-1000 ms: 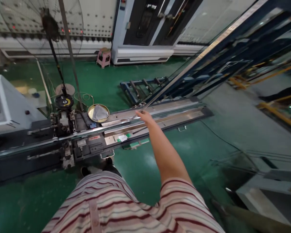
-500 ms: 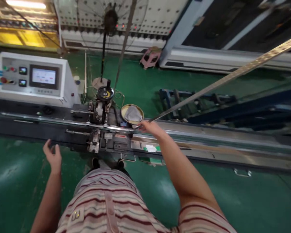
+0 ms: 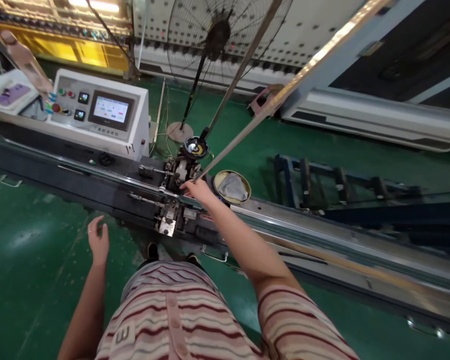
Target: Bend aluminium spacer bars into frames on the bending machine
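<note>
Long metal strip (image 3: 264,111) slants from roller unit (image 3: 168,226) up toward upper right. Likely light, bendy over such length, slick (edges perhaps sharp); best gripped by sides, near lower end. Right hand (image 3: 197,191) appears to pinch it there, arm reaching forward, nearly straight. Left hand (image 3: 98,239) empty, fingers loosely spread above green floor (image 3: 30,280).

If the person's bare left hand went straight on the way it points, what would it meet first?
Most likely the near side of the long, dark, flat-topped machine bed, just ahead of the left hand; their relative heights are unclear, so it might pass above.
</note>
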`<control>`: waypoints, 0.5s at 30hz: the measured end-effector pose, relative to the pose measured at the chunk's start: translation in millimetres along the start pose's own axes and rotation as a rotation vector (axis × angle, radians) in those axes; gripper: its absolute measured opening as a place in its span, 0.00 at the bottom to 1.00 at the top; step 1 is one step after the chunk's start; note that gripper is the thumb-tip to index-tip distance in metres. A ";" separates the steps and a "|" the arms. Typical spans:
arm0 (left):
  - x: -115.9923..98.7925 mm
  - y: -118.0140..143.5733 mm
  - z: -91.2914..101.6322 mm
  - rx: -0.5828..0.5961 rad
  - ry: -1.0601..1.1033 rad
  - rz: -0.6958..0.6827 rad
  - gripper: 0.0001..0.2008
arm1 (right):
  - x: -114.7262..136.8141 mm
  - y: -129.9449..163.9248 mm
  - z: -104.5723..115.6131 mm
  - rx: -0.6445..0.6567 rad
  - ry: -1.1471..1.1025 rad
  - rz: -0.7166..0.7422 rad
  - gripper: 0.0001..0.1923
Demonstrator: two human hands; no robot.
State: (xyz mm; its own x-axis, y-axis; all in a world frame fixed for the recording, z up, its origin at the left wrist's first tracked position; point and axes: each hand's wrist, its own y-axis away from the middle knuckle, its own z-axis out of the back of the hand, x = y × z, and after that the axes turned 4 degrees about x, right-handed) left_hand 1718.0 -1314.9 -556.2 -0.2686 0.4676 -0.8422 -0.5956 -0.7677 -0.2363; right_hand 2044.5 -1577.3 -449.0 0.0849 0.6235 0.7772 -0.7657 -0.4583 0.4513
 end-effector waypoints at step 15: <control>-53.8 -142.4 -46.7 0.119 0.604 0.256 0.38 | 116.6 22.3 -48.6 0.045 -0.408 0.029 0.13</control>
State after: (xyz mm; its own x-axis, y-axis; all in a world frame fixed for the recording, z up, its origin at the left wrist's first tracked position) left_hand 1852.7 -1251.2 -499.9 0.0379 -0.0771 -0.9963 -0.6582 -0.7521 0.0332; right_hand 2006.4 -1484.1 -369.6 0.3163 0.3115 0.8961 -0.7435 -0.5052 0.4381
